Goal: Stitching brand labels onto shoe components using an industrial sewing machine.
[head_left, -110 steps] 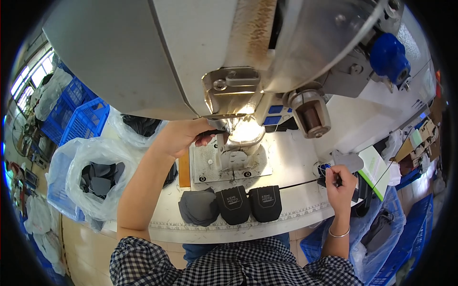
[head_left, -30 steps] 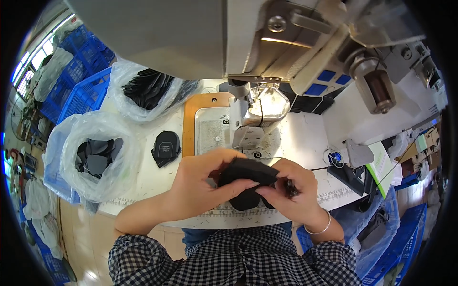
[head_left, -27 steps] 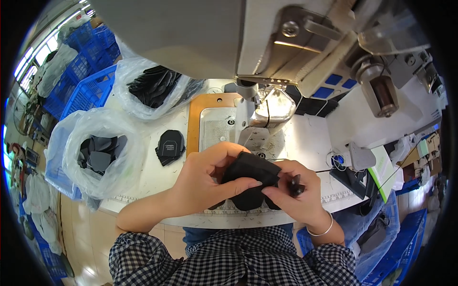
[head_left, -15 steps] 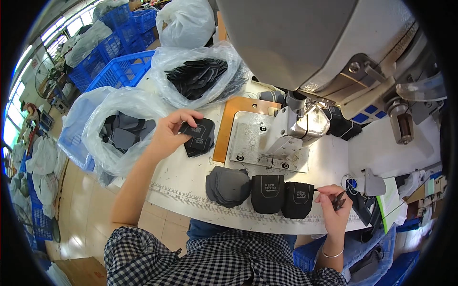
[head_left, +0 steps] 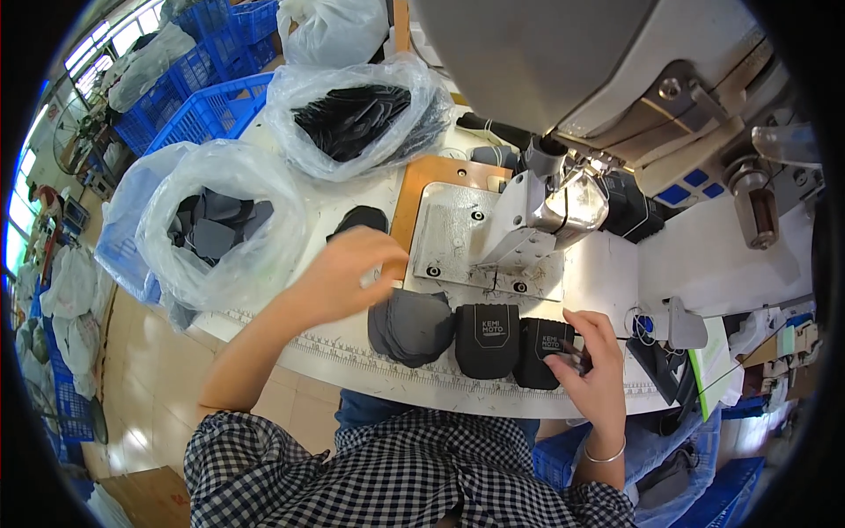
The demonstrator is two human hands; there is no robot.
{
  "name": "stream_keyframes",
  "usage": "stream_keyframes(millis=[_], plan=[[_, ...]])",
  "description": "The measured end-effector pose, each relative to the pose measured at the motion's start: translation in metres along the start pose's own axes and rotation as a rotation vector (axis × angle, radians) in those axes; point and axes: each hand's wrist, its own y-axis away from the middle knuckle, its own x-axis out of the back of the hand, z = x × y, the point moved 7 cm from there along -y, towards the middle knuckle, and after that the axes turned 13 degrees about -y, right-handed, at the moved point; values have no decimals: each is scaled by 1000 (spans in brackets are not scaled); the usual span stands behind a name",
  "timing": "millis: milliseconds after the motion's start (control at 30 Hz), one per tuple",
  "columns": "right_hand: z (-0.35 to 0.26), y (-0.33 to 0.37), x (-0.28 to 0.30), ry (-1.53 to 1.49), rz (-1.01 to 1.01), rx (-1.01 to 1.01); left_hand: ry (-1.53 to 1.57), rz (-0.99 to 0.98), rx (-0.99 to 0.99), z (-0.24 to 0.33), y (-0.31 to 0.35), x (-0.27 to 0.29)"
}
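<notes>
My left hand (head_left: 348,275), blurred by motion, hovers with thumb and forefinger apart beside a stack of grey fabric pieces (head_left: 410,327); I see nothing between them. Behind it, partly covered, lies a small stack of black pieces (head_left: 359,220). My right hand (head_left: 600,365) has its thumb and fingers at the right edge of a black printed stack (head_left: 539,345). Small dark thread snips (head_left: 577,354) show only partly inside that hand. A second black printed stack (head_left: 487,341) sits between this one and the grey pieces.
A sewing machine (head_left: 528,70) towers over the table, its metal plate (head_left: 440,242) in front. Two plastic bags, one with grey pieces (head_left: 216,238) and one with black pieces (head_left: 352,119), stand at the left. A ruler strip (head_left: 334,354) runs along the table's front edge.
My left hand has let go of the black pieces and moved toward the grey stack. My right hand has moved left onto the nearest black printed stack.
</notes>
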Motion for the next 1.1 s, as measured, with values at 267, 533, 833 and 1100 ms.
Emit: stream_keyframes(millis=[267,533,833,1100], plan=[[-2,3,-2,31,34,55,-33,-22,-74,28,14,-29],[-2,14,-4,98,63,104,-100,11,-53,41,18,-25],[13,22,2,-187,254,-73,-95,39,-44,41,19,-25],[19,20,9,-302,258,-31,42,-148,90,35,13,-32]])
